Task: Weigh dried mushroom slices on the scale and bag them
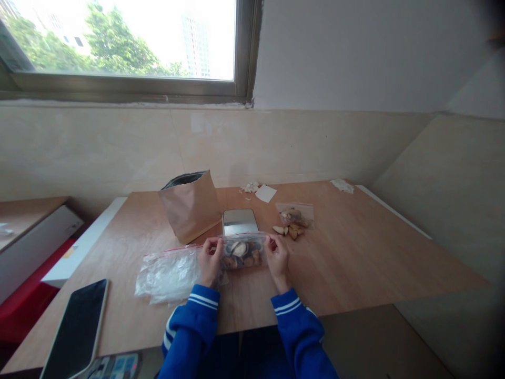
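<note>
A clear zip bag (245, 258) with brown and pale dried pieces inside hangs upright or slightly tilted between my hands. My left hand (210, 259) pinches its upper left corner, and my right hand (276, 258) pinches the upper right corner. Just behind the bag lies a small flat silver-topped scale (240, 220), partly covered by it. Several flat clear zip bags (169, 276) with red seal lines lie beside my left hand. Beyond my right hand are loose dried pieces (294, 231) and another filled zip bag (295, 214). What exactly the dried pieces are, I cannot tell.
A brown paper pouch (193, 205) stands open at the back left. White scraps (251, 187) and a white paper square (265, 193) lie near the wall, with crumpled tissue (342, 185) farther right. A tablet or large phone (77, 326) rests at the table's left front edge.
</note>
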`<state>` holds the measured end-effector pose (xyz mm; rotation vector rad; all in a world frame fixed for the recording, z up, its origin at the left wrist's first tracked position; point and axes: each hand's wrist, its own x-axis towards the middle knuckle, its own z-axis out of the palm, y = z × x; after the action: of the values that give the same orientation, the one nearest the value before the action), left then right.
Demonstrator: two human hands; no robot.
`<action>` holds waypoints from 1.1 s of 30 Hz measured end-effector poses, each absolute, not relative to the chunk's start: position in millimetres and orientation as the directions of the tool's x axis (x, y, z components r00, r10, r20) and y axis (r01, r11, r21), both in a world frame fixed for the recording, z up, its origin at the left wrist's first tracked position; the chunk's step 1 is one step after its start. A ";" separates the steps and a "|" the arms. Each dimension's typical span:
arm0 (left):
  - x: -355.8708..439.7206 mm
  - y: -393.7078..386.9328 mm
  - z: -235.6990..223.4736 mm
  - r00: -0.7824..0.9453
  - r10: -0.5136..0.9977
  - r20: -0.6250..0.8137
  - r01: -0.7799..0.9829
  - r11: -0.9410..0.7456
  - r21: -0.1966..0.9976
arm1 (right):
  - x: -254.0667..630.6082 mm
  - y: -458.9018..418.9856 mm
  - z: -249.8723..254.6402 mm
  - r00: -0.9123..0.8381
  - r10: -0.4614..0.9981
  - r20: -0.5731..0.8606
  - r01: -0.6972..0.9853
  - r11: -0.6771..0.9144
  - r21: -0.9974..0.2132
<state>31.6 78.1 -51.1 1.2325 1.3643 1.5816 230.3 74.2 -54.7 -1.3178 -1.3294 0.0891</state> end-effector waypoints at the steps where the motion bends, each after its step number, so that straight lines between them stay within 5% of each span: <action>1: 31.4 78.4 -51.5 -0.301 0.930 0.210 0.072 -0.198 0.978 | 230.6 74.5 -55.1 0.340 0.694 0.634 0.602 0.357 -0.714; 17: 35.5 69.9 -42.6 -0.190 0.953 0.237 0.054 -0.231 0.971 | 228.9 73.0 -56.7 0.287 0.813 0.507 0.458 0.348 -0.818; 33: 33.6 76.9 -52.9 -0.164 0.965 0.206 0.086 -0.194 0.977 | 229.9 72.1 -60.2 0.338 0.711 0.617 0.510 0.413 -0.755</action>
<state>33.6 76.9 -52.9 1.3246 1.2873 1.4575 229.9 72.1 -60.2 -1.2330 -1.3101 0.1869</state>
